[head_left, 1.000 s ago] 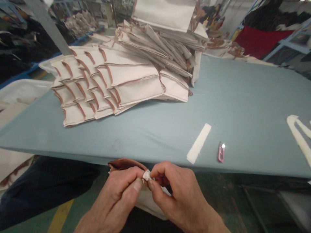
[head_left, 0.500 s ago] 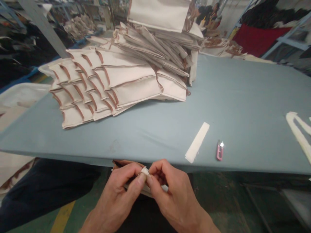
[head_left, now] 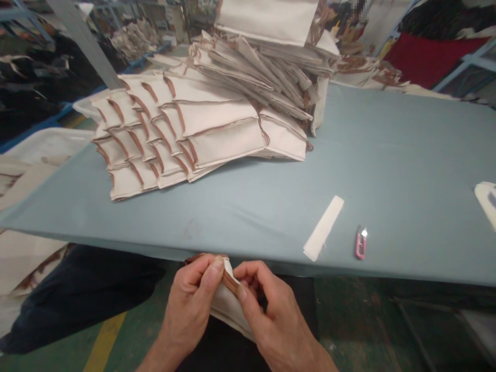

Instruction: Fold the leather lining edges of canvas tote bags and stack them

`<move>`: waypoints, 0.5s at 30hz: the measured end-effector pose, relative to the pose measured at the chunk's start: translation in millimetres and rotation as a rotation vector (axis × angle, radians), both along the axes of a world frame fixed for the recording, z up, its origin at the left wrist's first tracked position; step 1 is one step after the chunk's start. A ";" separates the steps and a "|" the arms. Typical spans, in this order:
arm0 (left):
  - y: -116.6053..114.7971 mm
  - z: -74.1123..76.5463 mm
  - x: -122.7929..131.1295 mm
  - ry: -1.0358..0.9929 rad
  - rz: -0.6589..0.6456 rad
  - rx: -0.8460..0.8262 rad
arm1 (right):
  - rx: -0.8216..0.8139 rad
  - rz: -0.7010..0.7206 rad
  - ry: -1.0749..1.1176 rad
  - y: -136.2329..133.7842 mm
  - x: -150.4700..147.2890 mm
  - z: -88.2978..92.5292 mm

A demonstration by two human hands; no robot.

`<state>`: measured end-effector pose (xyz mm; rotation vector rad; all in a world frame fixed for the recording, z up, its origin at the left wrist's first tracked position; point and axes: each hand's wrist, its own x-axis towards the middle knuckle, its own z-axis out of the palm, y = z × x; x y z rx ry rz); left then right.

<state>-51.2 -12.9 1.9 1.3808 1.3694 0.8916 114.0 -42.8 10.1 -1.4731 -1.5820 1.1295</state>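
Below the front edge of the blue-grey table (head_left: 387, 155), both hands pinch one cream fabric piece with brown trim (head_left: 228, 299). My left hand (head_left: 194, 305) grips its upper corner with the thumb on top. My right hand (head_left: 267, 315) has fingers curled round the same corner from the right, thumb against the brown edge. Most of the piece is hidden under the hands.
A fanned stack of cream fabric pieces with brown trim (head_left: 186, 129) fills the table's left and back. A white fabric strip (head_left: 323, 228) and a small pink thread snipper (head_left: 360, 243) lie near the front edge. Another white piece (head_left: 487, 199) shows at the right edge.
The hands have turned the fabric corner so more of its cream face and brown edge shows between them. The view has shifted slightly to the left.
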 end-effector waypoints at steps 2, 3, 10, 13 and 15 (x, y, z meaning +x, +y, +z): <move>-1.7 -0.2 -0.8 0.019 -0.001 0.005 | 0.031 0.024 -0.005 -3.1 3.6 -2.0; -2.4 -0.1 0.1 0.026 -0.001 0.012 | 0.045 0.032 -0.008 -4.9 5.8 -3.2; -6.8 6.1 18.8 0.017 0.011 0.159 | -0.027 -0.008 -0.038 -13.0 27.9 -1.9; -11.2 6.3 25.7 0.005 -0.053 0.276 | -0.028 -0.034 -0.111 -12.6 32.4 5.3; -15.2 4.8 28.4 -0.041 -0.072 0.264 | 0.023 -0.060 -0.178 -14.8 28.8 6.5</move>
